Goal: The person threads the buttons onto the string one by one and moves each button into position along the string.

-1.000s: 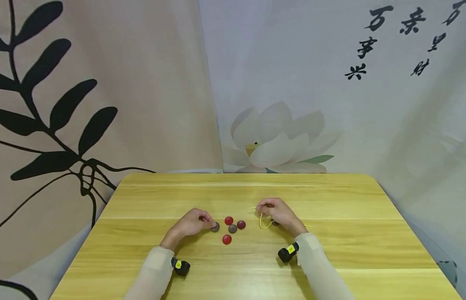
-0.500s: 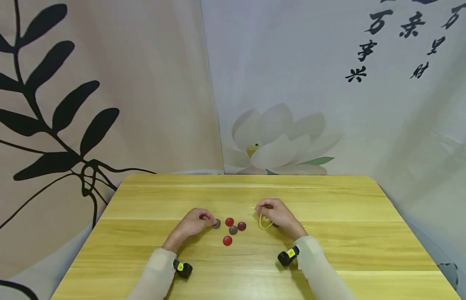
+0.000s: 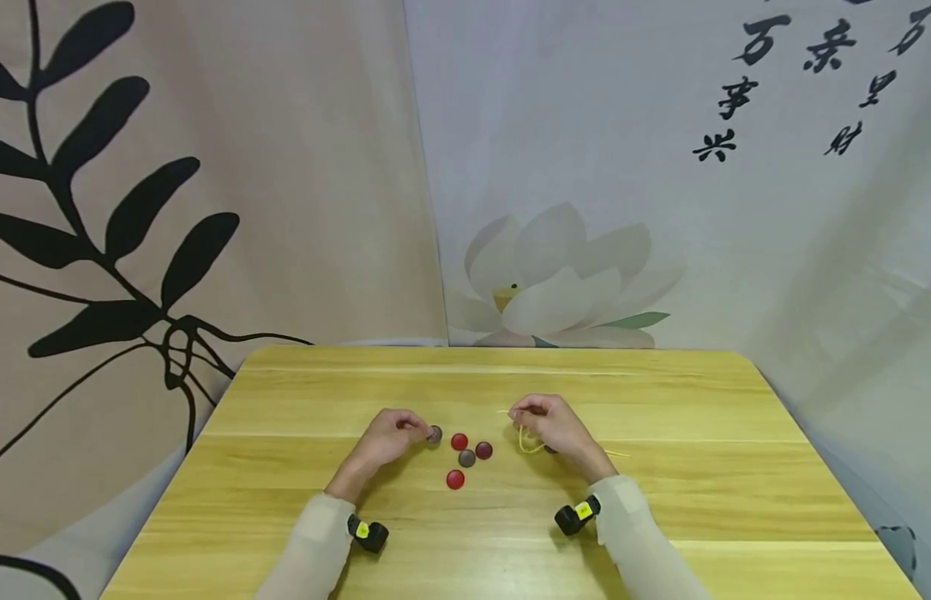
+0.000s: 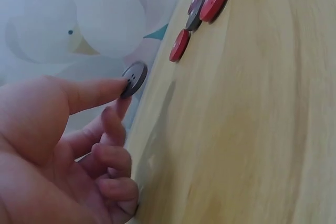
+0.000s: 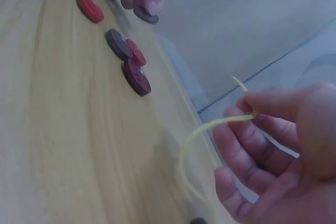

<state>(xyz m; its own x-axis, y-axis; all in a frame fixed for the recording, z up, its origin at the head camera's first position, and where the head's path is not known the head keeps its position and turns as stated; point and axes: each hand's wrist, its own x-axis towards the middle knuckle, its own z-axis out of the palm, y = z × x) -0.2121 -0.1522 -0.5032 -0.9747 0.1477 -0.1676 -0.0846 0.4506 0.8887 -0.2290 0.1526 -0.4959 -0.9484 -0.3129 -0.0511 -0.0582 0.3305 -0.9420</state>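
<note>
My left hand (image 3: 390, 435) pinches a grey-brown button (image 4: 135, 79) between thumb and forefinger; the button's holes show in the left wrist view, and it is raised off the table. My right hand (image 3: 557, 425) pinches a yellow string (image 5: 193, 145) near its end, with a short pointed tip sticking out past the fingertips. The string loops down toward another dark button (image 3: 551, 448), mostly hidden under the right hand. Between the hands lie two red buttons (image 3: 455, 479), a maroon button (image 5: 136, 77) and a grey-brown button (image 5: 118, 44).
All of this is on a light wooden table (image 3: 660, 517). A curtain (image 3: 330, 208) with printed plants and writing hangs behind its far edge. The string's other end (image 3: 618, 454) trails out to the right of the right wrist.
My left hand has lifted the grey-brown button and moved it slightly away from me and to the right. The right hand holds the string in nearly the same place.
</note>
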